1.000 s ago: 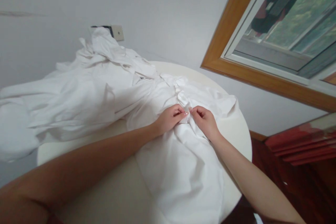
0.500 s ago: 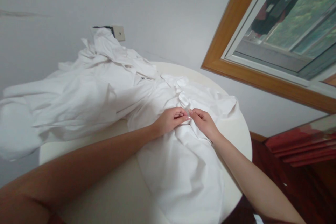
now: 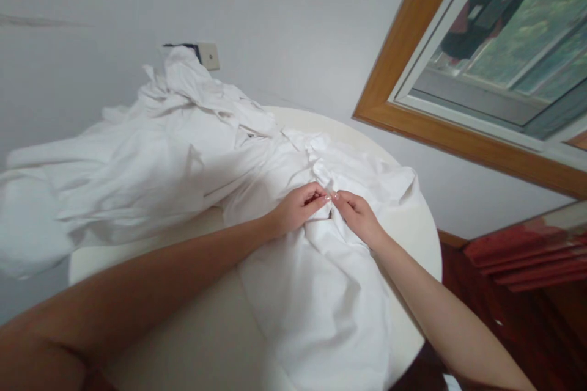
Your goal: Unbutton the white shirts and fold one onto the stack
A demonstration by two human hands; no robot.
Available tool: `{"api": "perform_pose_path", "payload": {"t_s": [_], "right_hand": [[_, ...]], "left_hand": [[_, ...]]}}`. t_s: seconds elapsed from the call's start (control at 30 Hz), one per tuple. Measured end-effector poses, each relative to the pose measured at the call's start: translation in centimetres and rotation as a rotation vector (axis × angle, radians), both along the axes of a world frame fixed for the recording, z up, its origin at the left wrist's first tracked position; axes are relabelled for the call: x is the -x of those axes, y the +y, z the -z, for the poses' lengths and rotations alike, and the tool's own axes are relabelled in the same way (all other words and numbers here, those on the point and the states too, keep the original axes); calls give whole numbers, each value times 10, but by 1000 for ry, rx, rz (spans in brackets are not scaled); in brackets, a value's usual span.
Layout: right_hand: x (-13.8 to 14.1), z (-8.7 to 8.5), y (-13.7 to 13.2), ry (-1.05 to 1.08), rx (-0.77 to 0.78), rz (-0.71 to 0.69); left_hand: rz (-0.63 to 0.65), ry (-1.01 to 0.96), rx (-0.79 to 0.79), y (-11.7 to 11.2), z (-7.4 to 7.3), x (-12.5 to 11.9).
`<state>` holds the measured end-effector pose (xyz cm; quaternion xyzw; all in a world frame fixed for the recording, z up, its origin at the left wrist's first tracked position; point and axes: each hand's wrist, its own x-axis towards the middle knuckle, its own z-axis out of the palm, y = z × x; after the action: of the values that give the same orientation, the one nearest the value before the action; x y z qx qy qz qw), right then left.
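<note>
A white garment [image 3: 321, 299] lies spread over a round cream table [image 3: 192, 330], its lower part hanging off the near edge. Both hands meet at its middle. My left hand [image 3: 296, 211] has its fingers curled in a pinch on a fold of the cloth. My right hand [image 3: 358, 215] pinches the same fold from the other side, fingertips almost touching the left ones. What lies between the fingertips is too small to make out.
A heap of crumpled white cloth [image 3: 137, 159] covers the table's far left and spills over its edge. A wall socket [image 3: 207, 56] sits behind it. A wood-framed window [image 3: 481, 73] is at the right, with dark red wooden furniture [image 3: 523, 256] below.
Both hands stay pinched on the same fold, with only slight finger shifts. The view has drifted a little.
</note>
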<state>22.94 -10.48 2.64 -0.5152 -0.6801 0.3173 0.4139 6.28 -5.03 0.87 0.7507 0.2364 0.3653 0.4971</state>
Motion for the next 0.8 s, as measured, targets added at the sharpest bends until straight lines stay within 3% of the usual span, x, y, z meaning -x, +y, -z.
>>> {"api": "perform_pose_path", "payload": {"t_s": [0.3,0.6,0.8], "right_hand": [[-1,1,1,31,-10,-45],[-11,6,5,200,246,-140],[-6,11,7,134,146,-151]], "left_hand": [[-20,27,18,2,2,0],[-57,68,-36,2,2,1],[-142,144,-157,-3,1,2]]}}
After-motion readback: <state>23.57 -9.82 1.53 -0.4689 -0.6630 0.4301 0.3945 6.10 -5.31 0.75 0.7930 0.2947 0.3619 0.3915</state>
